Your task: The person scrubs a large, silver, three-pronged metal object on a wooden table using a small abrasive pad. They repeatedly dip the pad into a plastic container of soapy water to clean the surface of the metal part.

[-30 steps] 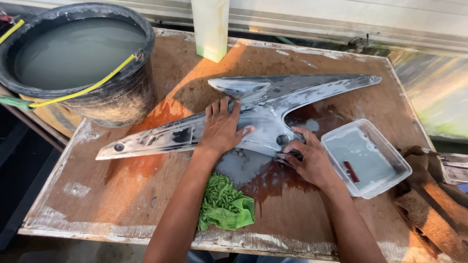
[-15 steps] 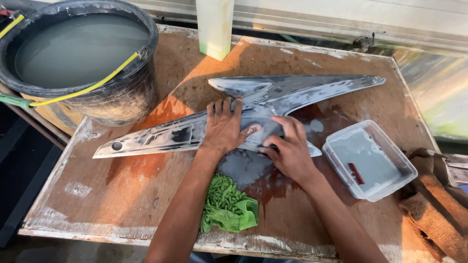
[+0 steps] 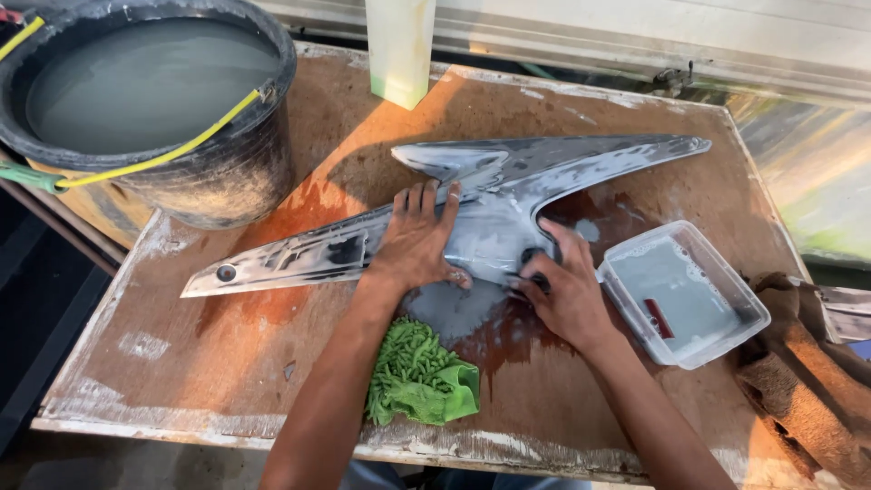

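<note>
Two hands press on a wet grey pointed panel (image 3: pixel 472 213) lying across the wooden counter (image 3: pixel 181 363). Left hand (image 3: pixel 417 240) lies flat on its middle, fingers (image 3: pixel 426 200) spread wide. Right hand (image 3: pixel 567 290) curls narrow fingers (image 3: pixel 535 272) at its lower edge, apparently pinching something small and dark. Just right sits a clear tub (image 3: pixel 685 290); a green cloth (image 3: pixel 417 377) lies below.

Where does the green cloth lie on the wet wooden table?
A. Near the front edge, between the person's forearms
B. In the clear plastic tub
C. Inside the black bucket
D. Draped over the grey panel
A: the green cloth sits bunched on the table by its front edge, between the forearms, below the left hand and right hand.
</note>
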